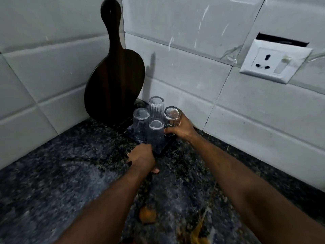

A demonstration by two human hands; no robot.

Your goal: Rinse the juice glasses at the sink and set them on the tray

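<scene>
Several clear juice glasses stand upside down on a small dark tray [164, 150] in the counter's corner. My right hand [181, 126] grips the rightmost glass [172, 118] round its side, at the tray's right edge. The other glasses are a tall ribbed one [156, 107] at the back, one on the left [140, 124] and one in front [156, 134]. My left hand [141, 158] holds the tray's near left edge, fingers curled over it. The sink is out of view.
A dark round wooden board with a handle [114, 81] leans in the tiled corner just behind the tray. A white wall socket [274, 60] sits on the right wall. Orange scraps [147, 215] lie on the speckled dark counter [70, 173] near me.
</scene>
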